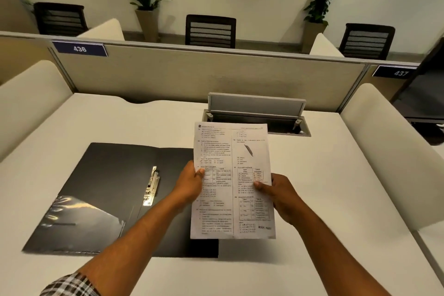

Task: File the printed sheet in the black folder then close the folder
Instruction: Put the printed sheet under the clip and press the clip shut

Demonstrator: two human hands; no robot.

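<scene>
The printed sheet [231, 180] is held upright-facing above the desk, over the right edge of the black folder [115, 190]. My left hand [189, 182] grips its left edge with the thumb on top. Its right edge is pinched by my right hand [278, 193]. The folder lies open and flat on the white desk [324, 199], left of centre. A metal clip mechanism [151, 186] runs along its spine. A clear plastic pocket [79, 216] covers the lower part of its left cover. The sheet hides part of the folder's right cover.
A cable hatch [257, 113] with its grey lid raised sits at the desk's far edge, just behind the sheet. A beige partition [192, 74] with labels 436 and 437 closes the back. Cream side dividers flank the desk. Chairs and potted plants stand beyond.
</scene>
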